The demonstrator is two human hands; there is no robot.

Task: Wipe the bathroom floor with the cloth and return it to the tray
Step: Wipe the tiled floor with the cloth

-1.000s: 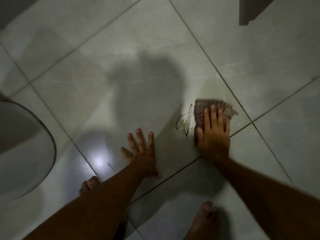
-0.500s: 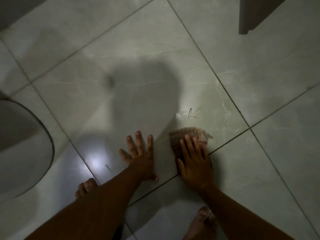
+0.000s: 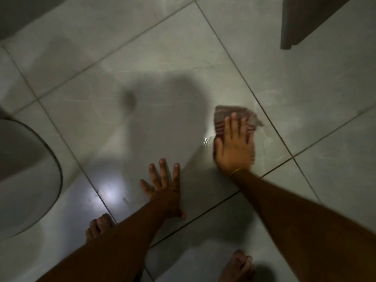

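- The bathroom floor (image 3: 203, 64), pale large tiles with dark grout lines, filled the view; a curved toilet bowl (image 3: 24, 180) sat at the left edge and a dark panel (image 3: 305, 19) at the top right
- The left hand (image 3: 162, 186) lay flat on the tile with fingers spread, empty, bracing the person's weight
- The right hand (image 3: 234, 147) pressed palm-down with fingers extended on the cloth (image 3: 234, 117), pinning it to the floor without closing around it
- The cloth, striped and crumpled, lay under and ahead of the right hand, its long axis running away from the person; the right hand was on it, the left well apart
- A small glint of water (image 3: 207, 141) lay just beside the cloth's left edge
- Compared with half a second earlier, the cloth and right hand had moved forward and right, away from the left hand
- No tray was in view
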